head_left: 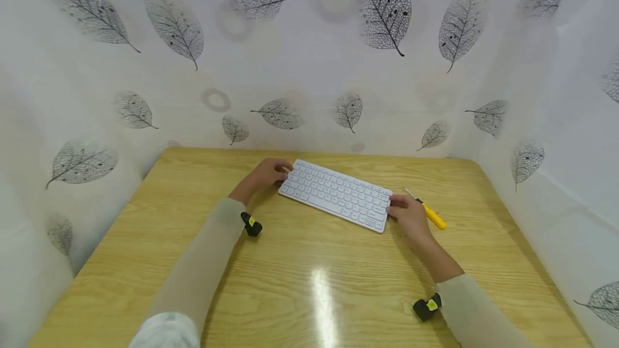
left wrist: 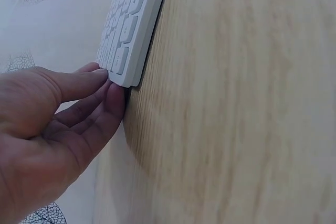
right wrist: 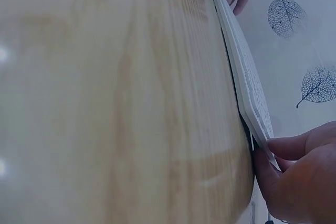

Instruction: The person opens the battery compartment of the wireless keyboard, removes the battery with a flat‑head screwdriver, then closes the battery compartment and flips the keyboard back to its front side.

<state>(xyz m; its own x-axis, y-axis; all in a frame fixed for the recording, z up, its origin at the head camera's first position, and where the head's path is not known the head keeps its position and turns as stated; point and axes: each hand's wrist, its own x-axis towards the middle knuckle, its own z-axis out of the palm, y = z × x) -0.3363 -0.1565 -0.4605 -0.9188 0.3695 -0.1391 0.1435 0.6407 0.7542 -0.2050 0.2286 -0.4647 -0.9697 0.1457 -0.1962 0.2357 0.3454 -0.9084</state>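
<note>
A white keyboard (head_left: 338, 195) lies at a slant near the far side of the wooden table, its left end farther back than its right. My left hand (head_left: 272, 172) pinches the keyboard's left end; in the left wrist view the thumb (left wrist: 86, 83) is on the top edge and the fingers (left wrist: 111, 106) reach to its underside. At the other end my right hand (head_left: 410, 214) grips the right edge. The right wrist view shows that thumb (right wrist: 289, 147) on top and a finger (right wrist: 265, 174) below the edge.
Just right of my right hand a screwdriver with a yellow handle (head_left: 434, 216) lies on the table (head_left: 271, 294). A pale curtain (head_left: 309, 69) with leaf prints hangs behind the table and along both sides.
</note>
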